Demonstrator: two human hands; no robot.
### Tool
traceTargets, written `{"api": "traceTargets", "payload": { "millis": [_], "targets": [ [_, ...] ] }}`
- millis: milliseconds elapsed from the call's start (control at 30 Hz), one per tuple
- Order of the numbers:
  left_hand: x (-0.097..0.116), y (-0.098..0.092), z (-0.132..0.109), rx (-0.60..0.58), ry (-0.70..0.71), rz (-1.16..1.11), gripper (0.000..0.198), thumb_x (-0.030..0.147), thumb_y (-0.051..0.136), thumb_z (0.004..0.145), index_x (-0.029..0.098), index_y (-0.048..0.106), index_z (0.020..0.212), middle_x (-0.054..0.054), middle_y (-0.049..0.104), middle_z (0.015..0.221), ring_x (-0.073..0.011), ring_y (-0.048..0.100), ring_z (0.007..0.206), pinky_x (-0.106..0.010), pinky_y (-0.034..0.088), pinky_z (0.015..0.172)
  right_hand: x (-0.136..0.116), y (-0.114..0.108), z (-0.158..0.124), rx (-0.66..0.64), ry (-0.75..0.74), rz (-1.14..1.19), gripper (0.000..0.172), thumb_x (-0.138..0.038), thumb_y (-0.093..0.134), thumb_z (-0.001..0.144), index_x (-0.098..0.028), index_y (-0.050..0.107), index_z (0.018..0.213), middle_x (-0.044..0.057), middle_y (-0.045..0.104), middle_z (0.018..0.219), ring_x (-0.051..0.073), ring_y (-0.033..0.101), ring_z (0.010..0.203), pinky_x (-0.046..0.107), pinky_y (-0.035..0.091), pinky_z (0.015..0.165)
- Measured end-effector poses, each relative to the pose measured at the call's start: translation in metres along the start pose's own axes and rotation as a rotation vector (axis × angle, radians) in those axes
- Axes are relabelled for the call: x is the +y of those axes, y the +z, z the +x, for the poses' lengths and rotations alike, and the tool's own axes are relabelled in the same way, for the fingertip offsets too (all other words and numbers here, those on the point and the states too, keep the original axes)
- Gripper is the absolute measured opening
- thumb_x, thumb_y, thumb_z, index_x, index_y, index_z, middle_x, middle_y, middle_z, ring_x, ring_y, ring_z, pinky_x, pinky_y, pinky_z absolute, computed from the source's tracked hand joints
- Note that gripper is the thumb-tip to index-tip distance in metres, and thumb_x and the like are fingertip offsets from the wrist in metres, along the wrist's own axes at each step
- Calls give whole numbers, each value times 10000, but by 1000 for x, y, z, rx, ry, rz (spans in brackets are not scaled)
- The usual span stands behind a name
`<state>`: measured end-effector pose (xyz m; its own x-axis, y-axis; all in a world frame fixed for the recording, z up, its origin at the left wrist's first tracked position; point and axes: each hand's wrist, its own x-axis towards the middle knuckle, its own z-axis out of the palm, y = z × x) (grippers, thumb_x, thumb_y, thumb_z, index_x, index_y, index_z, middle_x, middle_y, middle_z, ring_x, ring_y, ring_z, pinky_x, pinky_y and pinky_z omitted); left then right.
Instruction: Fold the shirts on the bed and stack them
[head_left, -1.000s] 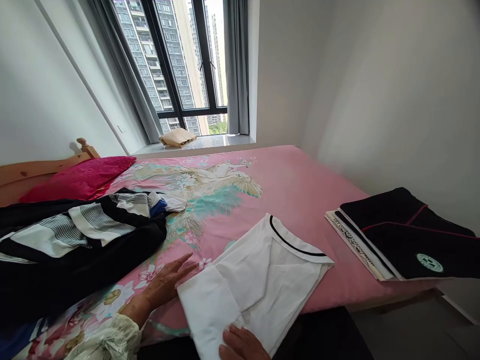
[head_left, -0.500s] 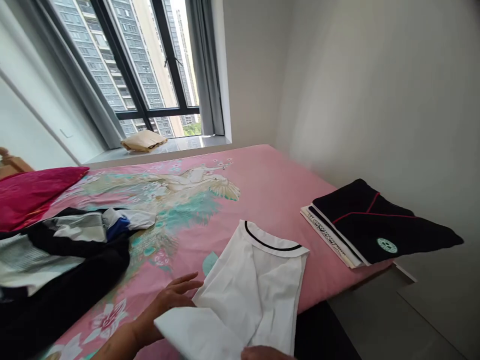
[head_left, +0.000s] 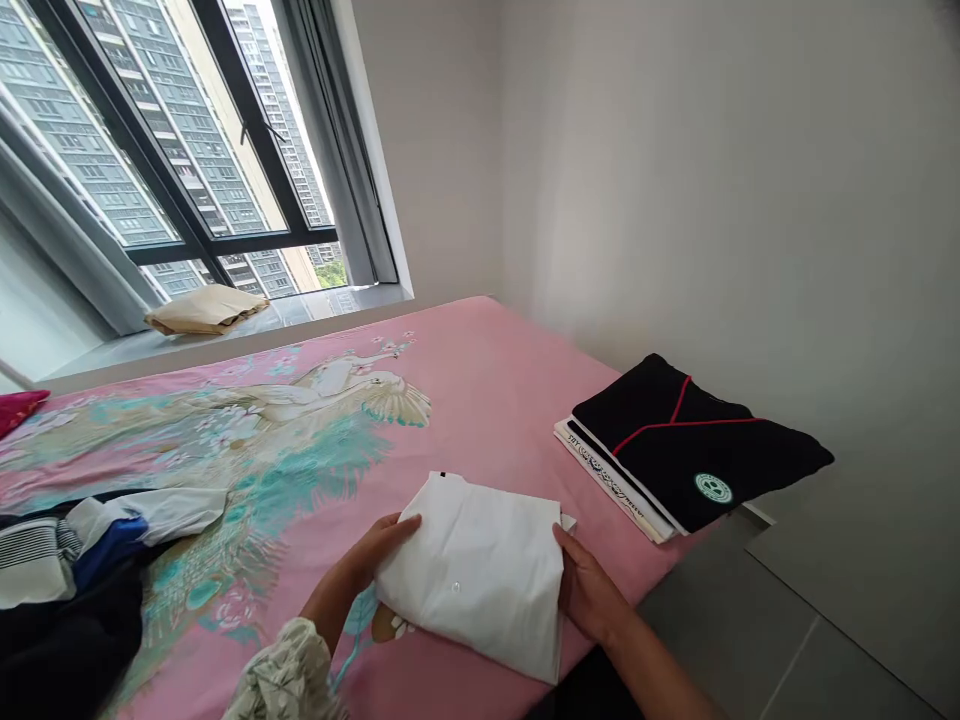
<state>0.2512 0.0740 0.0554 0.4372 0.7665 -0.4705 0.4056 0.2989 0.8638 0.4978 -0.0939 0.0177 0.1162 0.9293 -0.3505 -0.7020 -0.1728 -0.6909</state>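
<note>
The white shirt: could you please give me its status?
Left hand and right hand grip opposite sides. White shirt folded. Folded clothes stack farther right on bed, not touching.

Underside of white garment (head_left: 480, 570) hidden

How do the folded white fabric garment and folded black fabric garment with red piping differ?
The white garment is held between left hand and right hand; the black garment lies atop a stack. The black garment shows a round badge; the white garment shows none. Both are folded.
</note>
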Motion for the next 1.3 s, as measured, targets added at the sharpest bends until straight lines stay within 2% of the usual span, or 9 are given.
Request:
{"api": "traceTargets", "payload": {
  "millis": [167,267,333,467,533,700,833,967,1300],
  "targets": [
    [-8,-6,2,-96,-55,-71,572,629,633,636,132,621,919,-70,699,748,-197,640,638,-293,495,589,3,-2,-6,49,-232,-71,712,-306,699,688,-215,402,1329,95,629,1151,242,620,974,387,467,862],
    [-11,-7,0,-70,-118,-66,601,657,606,632,117,645,892,-78,702,748,-212,645,666,-292,492,594,5,-7,-10,161,-147,-29,662,-362,661,733,-205,397,1320,89,655,1066,221,638,899,367,493,800],
    [-14,-11,-4,-79,-151,-99,580,643,602,632,115,659,864,-86,705,773,-222,648,700,-297,497,623,8,-10,-19,144,-52,-58,574,-446,605,784,-202,446,1279,82,669,1001,201,646,832,341,503,746],
    [-15,-20,-18,-287,-59,-106,492,471,696,603,108,656,933,-103,707,873,-248,643,818,-333,490,768,12,-7,-43,33,48,-313,533,-528,621,750,-153,576,1126,63,679,810,173,620,632,306,498,626],
    [-12,-20,-24,-326,-17,-87,480,444,712,604,104,648,936,-96,704,845,-238,638,798,-336,484,765,14,0,-51,2,47,-472,541,-535,674,688,-123,624,1035,67,682,773,185,615,627,316,499,640],
    [-18,-10,-30,-108,41,29,472,559,636,646,129,617,840,-32,655,666,-170,591,603,-274,458,569,37,3,-55,21,-151,-657,554,-567,607,722,-103,656,1019,123,684,1002,275,612,940,362,478,813],
    [-37,-6,-27,-67,-74,226,382,505,638,637,143,583,745,10,561,494,-150,521,422,-247,374,395,72,-15,-58,79,-103,-713,575,-608,626,665,-109,689,944,119,706,912,291,628,881,385,485,778],
    [-51,-7,-24,-6,-70,254,341,498,619,643,170,546,700,24,547,498,-152,525,421,-246,376,376,95,-29,-61,96,-75,-646,619,-612,600,694,-78,669,999,152,693,948,286,634,885,384,478,795],
    [-55,5,-30,233,-5,329,333,523,535,700,192,531,662,48,477,497,-121,475,449,-212,328,389,98,-25,-61,180,-118,-523,626,-665,565,696,-106,663,961,76,670,754,201,600,676,321,491,698]
  ]
}}
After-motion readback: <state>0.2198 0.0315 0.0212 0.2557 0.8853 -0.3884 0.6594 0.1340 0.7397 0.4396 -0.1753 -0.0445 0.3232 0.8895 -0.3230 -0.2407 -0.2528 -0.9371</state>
